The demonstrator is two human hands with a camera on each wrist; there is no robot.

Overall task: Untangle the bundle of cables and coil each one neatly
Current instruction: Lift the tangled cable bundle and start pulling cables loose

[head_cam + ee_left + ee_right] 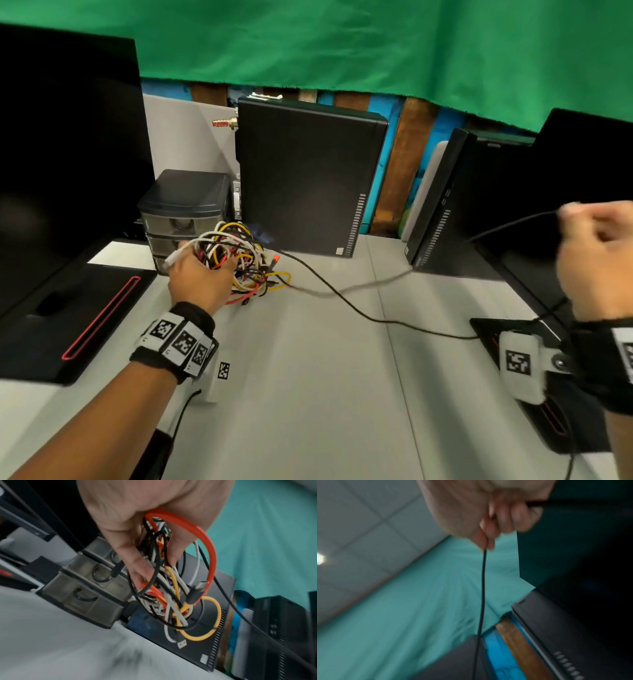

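Observation:
A tangled bundle of cables, white, yellow, red and black, hangs just above the grey table at centre left. My left hand grips it from the near side; in the left wrist view the fingers curl through the cable bundle, beside a red loop. My right hand is raised at the far right and pinches a thin black cable. That black cable sags across the table back to the bundle. In the right wrist view the black cable hangs from the curled fingers.
A small drawer unit stands right behind the bundle, and a black computer tower next to it. Monitors flank both sides, their bases on the table. A second tower stands at the right. Bare grey table lies near me.

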